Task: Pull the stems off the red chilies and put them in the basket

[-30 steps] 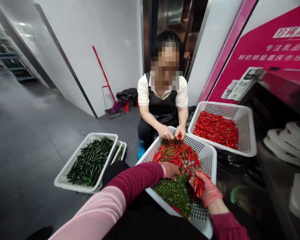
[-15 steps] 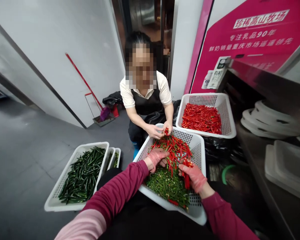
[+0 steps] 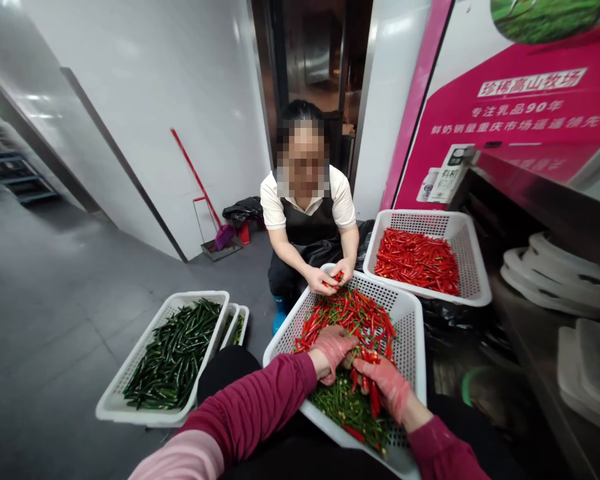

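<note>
A white perforated basket (image 3: pixel 414 333) holds red chilies (image 3: pixel 367 312) at its far side and a heap of green stems (image 3: pixel 347 403) nearer me. My right hand (image 3: pixel 387 383), in a pink glove, is closed round a bunch of red chilies (image 3: pixel 374 399) that hang below the fingers. Close beside it, my left hand (image 3: pixel 334 350), gloved too, is over the chilies with its fingers bent together; what lies between its fingertips is too small to make out. The two hands nearly meet above the middle of the basket.
Across the basket a person (image 3: pixel 307 220) crouches, both hands on a few chilies. A second basket (image 3: pixel 473 267) of red chilies stands at the back right, a basket of dark green chilies (image 3: pixel 175 353) at the left. A metal shelf (image 3: pixel 525 360) with white lids is on the right.
My right hand has moved left with its chilies, towards my left hand, and the two are now close together. The camera view has shifted, so the surroundings sit lower and further right.
</note>
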